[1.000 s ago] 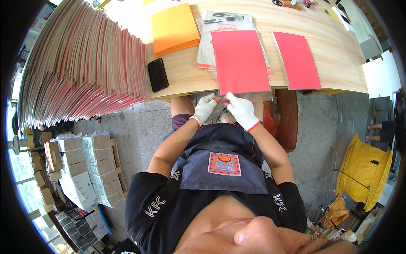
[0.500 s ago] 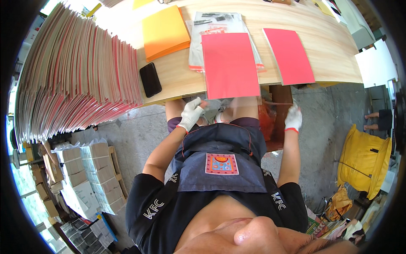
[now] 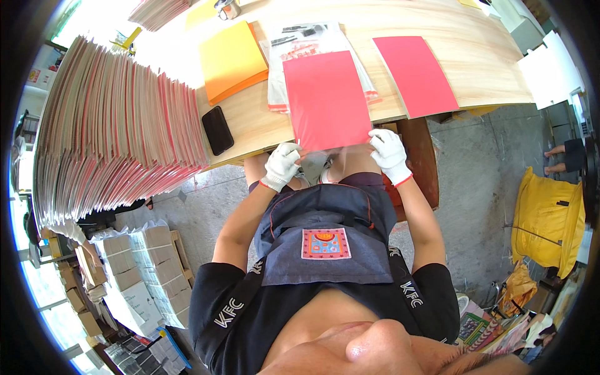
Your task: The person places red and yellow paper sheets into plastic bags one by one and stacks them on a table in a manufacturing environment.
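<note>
A red sheet or pad [image 3: 328, 100] in a clear plastic sleeve lies at the table's near edge and juts over it toward me. My left hand [image 3: 282, 165], in a white glove, pinches the sleeve at its near left corner. At the near right corner my right hand [image 3: 389, 150], gloved the same way, has its fingers closed on the sleeve's edge. Clear film shows between both hands, just below the red part. Under it is a stack of printed clear plastic bags [image 3: 278, 90]. A second red pad [image 3: 415, 75] lies to the right.
A tall row of packed red-edged sheets [image 3: 119, 125] fills the left side. Next to it lie a black phone [image 3: 217, 130] and an orange-yellow stack [image 3: 232, 62]. A brown stool [image 3: 422, 162] stands under the table, and a yellow covered bundle [image 3: 544, 222] is on the floor right.
My right hand has moved left and up, from clear film stretched out to the right to the sleeve's near right corner. My left hand stays at the near left corner.
</note>
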`<state>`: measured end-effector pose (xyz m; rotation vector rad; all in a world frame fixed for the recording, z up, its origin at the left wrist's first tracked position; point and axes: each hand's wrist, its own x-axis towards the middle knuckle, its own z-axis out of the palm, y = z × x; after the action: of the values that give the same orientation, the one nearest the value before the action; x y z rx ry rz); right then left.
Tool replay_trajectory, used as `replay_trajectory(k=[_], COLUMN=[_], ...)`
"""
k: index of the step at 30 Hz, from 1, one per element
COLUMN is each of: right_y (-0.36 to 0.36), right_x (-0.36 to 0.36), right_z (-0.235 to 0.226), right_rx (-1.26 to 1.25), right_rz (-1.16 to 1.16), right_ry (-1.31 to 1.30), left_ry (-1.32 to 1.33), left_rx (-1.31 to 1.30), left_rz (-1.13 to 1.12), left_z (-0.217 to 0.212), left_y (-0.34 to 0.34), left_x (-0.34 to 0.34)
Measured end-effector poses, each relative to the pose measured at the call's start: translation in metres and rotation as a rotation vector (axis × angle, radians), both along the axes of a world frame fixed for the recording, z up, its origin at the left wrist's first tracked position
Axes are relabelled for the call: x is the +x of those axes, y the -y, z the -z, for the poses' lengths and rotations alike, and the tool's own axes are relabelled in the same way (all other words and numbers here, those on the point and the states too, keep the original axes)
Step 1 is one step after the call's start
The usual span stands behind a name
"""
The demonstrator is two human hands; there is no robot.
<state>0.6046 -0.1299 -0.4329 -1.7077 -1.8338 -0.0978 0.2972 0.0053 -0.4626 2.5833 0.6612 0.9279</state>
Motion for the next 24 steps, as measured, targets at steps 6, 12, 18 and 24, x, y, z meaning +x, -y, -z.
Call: replay_trajectory(k=[6, 12, 18, 24], right_y=[-0.011, -0.010, -0.016, -0.062], right_x=[-0.002, -0.009, -0.034, -0.086], right_z=[0.045, 0.041, 0.013, -0.138], right_rx=[-0.363, -0.472, -0.284, -0.443], right_rz=[0.213, 0.315, -0.010, -0.589], right_ry=[-0.900, -1.528, -1.614, -1.504], left_ry=[0.639, 0.701, 0.291, 0.077], left_rx=[-1.122, -1.523, -0.935, -0.171], left_rz=[-0.433, -0.376, -0.095, -0.182], left_z=[0.016, -0.011, -0.161, -0.342], left_y=[0.028, 0.030, 0.020, 0.065], left_x=[0.016, -0.001, -0.001, -0.102])
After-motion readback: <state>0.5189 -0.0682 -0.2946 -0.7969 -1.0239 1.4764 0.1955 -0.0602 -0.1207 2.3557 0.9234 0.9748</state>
